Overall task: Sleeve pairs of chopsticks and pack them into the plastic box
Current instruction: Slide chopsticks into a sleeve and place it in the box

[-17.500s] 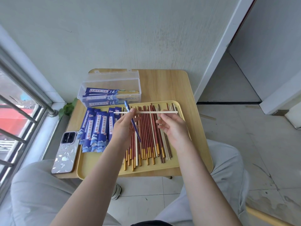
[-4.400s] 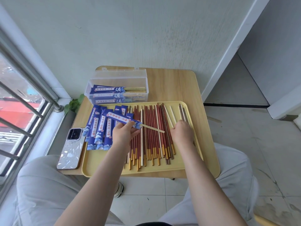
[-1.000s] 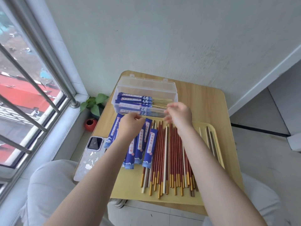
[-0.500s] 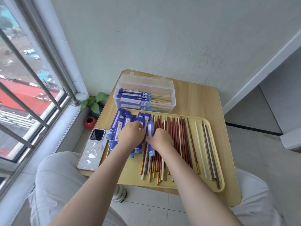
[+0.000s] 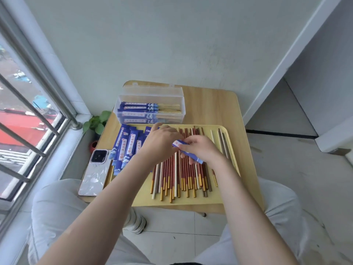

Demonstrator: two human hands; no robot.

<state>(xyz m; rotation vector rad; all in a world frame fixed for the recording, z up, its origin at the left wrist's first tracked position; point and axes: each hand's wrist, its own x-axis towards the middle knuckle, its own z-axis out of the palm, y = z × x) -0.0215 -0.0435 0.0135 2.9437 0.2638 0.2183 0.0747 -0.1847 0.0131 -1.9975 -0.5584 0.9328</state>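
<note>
Between both hands' grip (image 5: pixel 200 148): blue sleeve (image 5: pixel 188 151).

1. Mid-frame, the left hand (image 5: pixel 162 143) and right hand (image 5: pixel 202 148) meet over a yellow tray (image 5: pixel 191 201), both holding one blue paper sleeve (image 5: pixel 188 152) that slants down to the right.
2. Loose chopsticks (image 5: pixel 179 175), mostly red with gold ends, lie side by side in the tray below the hands.
3. A pile of empty sleeves (image 5: pixel 125 148) fills the tray's left part.
4. Above the tray, a clear plastic box (image 5: pixel 150 109) holds sleeved pairs.
5. A phone (image 5: pixel 94 173) lies left of the tray.
</note>
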